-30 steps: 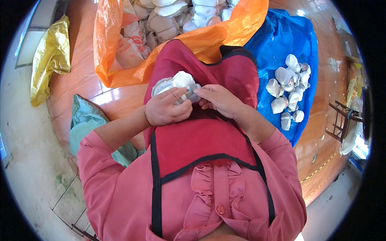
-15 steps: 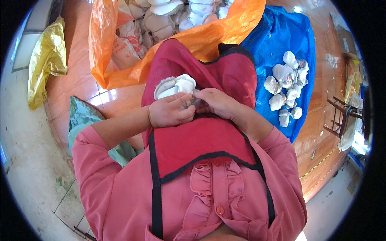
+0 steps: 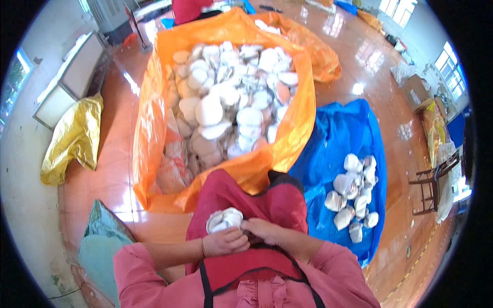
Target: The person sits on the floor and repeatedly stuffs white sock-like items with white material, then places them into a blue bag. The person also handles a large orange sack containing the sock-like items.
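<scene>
A stack of white, rounded soft pads rests over the lap of my dark red apron. My left hand has its fingers curled round the near edge of the stack. Against the stack's right side, my right hand is closed, with thumb and fingers pinching at its end. What lies between the right fingertips is hidden. Beyond my knees stands a large open orange sack heaped with loose white and beige pads. On a blue sheet to the right lie several white wrapped bundles.
A yellow sack lies by the left wall, and a green sack sits near my left elbow. Another orange sack lies behind. A wooden stool stands at the right. Another person in red is at the far top.
The view has tilted up, so the whole orange sack and the far room now show. My hands stay together at the pad stack, with little visible shift against it.
</scene>
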### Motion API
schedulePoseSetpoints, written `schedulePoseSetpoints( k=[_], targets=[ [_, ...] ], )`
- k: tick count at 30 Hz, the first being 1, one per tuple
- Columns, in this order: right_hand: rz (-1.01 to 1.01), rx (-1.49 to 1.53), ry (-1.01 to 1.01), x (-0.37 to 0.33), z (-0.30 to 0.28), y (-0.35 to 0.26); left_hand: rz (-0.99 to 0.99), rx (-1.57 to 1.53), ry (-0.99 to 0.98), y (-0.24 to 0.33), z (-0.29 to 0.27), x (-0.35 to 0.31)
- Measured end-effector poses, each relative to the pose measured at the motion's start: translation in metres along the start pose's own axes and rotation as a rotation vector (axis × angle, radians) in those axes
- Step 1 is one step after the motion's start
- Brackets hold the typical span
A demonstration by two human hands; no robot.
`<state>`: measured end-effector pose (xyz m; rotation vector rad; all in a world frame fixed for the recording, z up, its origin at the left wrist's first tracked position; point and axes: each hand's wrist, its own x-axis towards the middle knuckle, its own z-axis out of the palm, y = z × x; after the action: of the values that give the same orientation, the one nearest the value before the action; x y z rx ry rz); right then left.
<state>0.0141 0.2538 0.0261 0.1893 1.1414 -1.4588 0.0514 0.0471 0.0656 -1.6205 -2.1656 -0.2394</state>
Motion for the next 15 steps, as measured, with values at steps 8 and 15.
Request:
schedulePoseSetpoints(
  k=[8,15],
  targets=[
    [-0.126,-0.161,0.195,-0.009,-0.007,0.003,-0.071,0.020,-0.069,0.006,0.001,0.024],
    [-0.255,-0.356,0.062,-0.013,-0.018,-0.001,-0.504,-0.446,-0.093,-0.013,-0.038,0.056]
  ],
)
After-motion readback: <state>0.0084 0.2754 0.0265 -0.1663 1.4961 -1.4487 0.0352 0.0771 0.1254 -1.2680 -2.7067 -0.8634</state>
